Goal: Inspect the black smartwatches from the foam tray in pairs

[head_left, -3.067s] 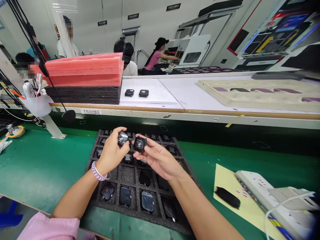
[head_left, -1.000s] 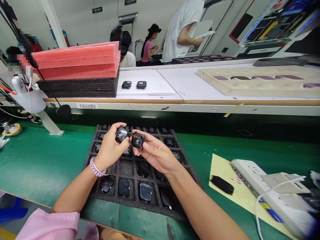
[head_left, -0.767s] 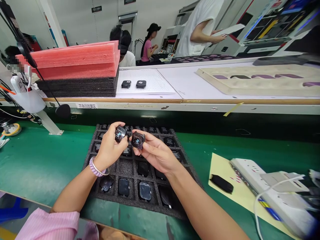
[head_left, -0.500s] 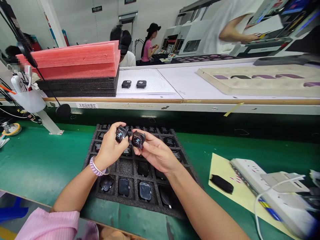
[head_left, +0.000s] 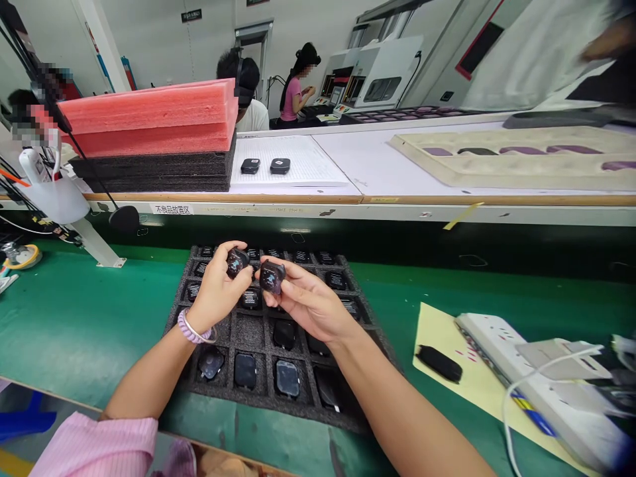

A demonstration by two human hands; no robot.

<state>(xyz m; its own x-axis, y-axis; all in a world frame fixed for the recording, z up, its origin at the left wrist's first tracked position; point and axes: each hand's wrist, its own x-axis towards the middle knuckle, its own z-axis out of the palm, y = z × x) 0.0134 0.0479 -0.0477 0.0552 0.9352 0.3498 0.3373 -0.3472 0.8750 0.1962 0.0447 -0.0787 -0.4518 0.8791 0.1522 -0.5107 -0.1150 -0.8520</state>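
Between the thumb and fingers of my left hand (head_left: pixel 221 288) is a black smartwatch body (head_left: pixel 237 262) without a strap, its glossy face turned up. My right hand (head_left: pixel 311 298) grips a second smartwatch body (head_left: pixel 271 277) of the same kind, close beside the first. Small lit marks show on both screens. Both hands are above a dark foam tray (head_left: pixel 248 330) divided into square pockets. Several more watch bodies lie in it, such as a dark-faced one (head_left: pixel 288 378) in the front row; those farther back show printed lines. My right forearm hides part of the tray.
Red foam sheets (head_left: pixel 149 116) are stacked on black ones on the shelf, near two small black devices (head_left: pixel 280 166). A beige tray (head_left: pixel 497 169) stands right. On the green bench lie a power strip (head_left: pixel 489 331) and a black oblong item (head_left: pixel 440 363). Co-workers are behind.
Both watch bodies have tilted slightly in my hands, and their screen marks look dimmer. My hands stay almost in place. In the background, a person in white has moved to the right.
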